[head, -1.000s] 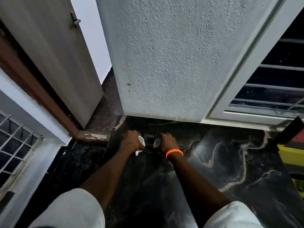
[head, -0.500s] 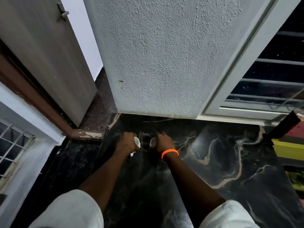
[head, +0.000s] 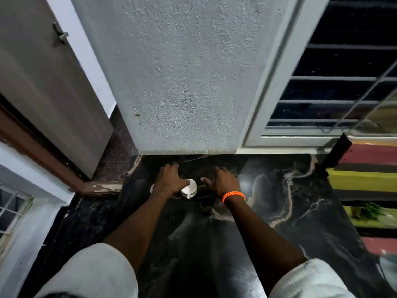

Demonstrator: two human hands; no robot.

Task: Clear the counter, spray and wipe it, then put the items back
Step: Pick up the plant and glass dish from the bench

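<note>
Counter (head: 279,211) of black veined marble meets rough grey wall (head: 182,72).

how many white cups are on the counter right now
2. One cup stands between the hands, by the left hand's thumb. Another peeks out left of that wrist, mostly hidden, so more could be covered.

left hand (head: 169,179) is covering most of a second white cup (head: 152,188); only a sliver of rim is showing at its left edge. Cup on the right (head: 189,189) is partly hiding under the thumb. Striped mat (head: 365,168) is running off the right edge. Shiny object at bottom right (head: 388,268) is getting cropped, can't identify it.
</note>
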